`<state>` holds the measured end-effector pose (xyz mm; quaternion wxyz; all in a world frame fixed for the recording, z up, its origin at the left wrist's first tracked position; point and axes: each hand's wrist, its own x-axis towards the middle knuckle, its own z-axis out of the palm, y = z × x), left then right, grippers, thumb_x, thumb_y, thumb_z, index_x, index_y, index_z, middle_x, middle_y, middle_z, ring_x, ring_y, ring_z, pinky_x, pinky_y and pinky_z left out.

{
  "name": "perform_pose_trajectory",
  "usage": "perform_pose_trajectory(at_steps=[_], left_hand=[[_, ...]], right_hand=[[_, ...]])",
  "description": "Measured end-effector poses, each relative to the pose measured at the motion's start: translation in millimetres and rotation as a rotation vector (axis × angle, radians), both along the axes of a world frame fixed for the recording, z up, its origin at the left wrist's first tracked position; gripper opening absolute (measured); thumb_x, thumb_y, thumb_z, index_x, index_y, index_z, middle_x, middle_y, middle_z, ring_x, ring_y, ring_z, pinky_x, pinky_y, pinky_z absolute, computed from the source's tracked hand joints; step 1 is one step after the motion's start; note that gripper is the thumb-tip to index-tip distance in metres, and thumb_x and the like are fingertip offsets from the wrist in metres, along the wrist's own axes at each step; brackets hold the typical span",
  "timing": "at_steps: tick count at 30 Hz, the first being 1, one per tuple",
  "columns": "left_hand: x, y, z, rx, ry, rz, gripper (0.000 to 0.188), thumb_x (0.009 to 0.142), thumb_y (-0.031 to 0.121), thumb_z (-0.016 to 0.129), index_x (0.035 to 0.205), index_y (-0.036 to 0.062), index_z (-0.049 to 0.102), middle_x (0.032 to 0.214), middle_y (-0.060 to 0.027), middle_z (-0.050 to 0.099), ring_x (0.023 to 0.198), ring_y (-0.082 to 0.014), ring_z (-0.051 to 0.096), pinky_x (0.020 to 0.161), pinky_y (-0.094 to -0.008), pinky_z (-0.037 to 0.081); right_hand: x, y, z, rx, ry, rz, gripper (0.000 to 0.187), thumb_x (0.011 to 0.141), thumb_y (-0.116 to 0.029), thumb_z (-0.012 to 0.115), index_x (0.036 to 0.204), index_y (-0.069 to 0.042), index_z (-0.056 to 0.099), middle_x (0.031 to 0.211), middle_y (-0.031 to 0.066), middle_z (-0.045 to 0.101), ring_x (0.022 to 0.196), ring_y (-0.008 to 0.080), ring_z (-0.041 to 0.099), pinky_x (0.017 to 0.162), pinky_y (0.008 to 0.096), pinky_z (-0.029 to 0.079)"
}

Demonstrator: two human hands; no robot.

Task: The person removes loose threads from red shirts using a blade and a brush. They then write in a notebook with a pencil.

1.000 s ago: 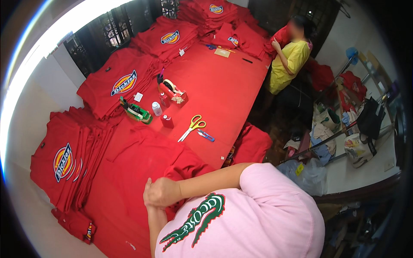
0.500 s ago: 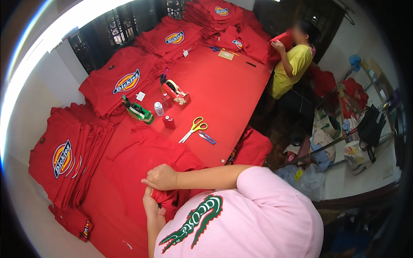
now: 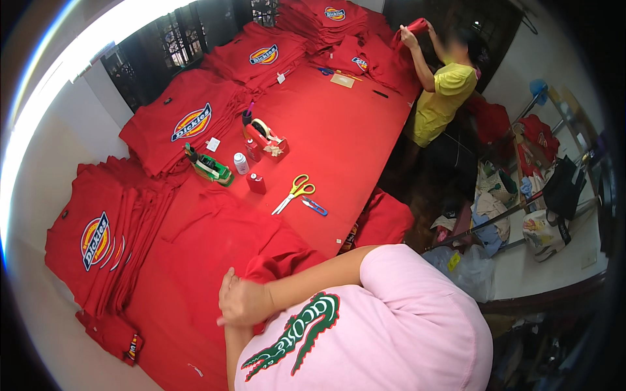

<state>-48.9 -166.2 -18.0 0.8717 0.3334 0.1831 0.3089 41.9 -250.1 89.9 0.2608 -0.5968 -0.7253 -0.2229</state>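
The right grip (image 3: pixel 248 303) crosses over the left grip (image 3: pixel 227 281), the two together; I cannot tell whether either is clamped on cloth; the red shirt (image 3: pixel 212 244) lies spread just ahead of them, bunched beside the right wrist; it looks soft, light and limp, likelier to crease than slip, probably best held by a hem or seam; the red-topped desk (image 3: pixel 339 140) runs on beyond, with yellow-handled scissors (image 3: pixel 293 193) and blue snips (image 3: pixel 315 207) ahead and right; stacked shirts (image 3: pixel 68 251) lie left; farther off, ahead and right, a co-worker (image 3: pixel 447 98) in yellow holds up red cloth (image 3: pixel 416 27); a white patterned bag (image 3: pixel 545 228) hangs well to the right.
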Motion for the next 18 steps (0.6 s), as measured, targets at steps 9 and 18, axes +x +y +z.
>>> perform_pose_trajectory(at_steps=[9,18], left_hand=[[5.2,-0.9,68.5,-0.188,0.369,-0.162,0.037,0.108,0.031,0.055,0.126,-0.0003,0.065,0.120,-0.0131,0.074,0.102,-0.0234,0.075,0.086,-0.0401,0.063],[-2.9,6.2,11.8,0.053,0.212,-0.125,0.040,0.108,0.035,0.056,0.126,0.0010,0.066,0.118,-0.0125,0.074,0.099,-0.0254,0.075,0.082,-0.0415,0.064]], right_hand=[[8.7,-1.8,17.1,0.116,0.046,0.148,0.008,0.076,-0.024,0.069,0.073,-0.016,0.071,0.072,0.0041,0.058,0.066,0.0233,0.063,0.058,0.0396,0.055],[24.9,4.1,-1.2,0.114,0.231,0.047,0.038,0.093,-0.034,0.067,0.063,-0.011,0.063,0.062,0.0095,0.063,0.056,0.0272,0.065,0.046,0.0434,0.050]])
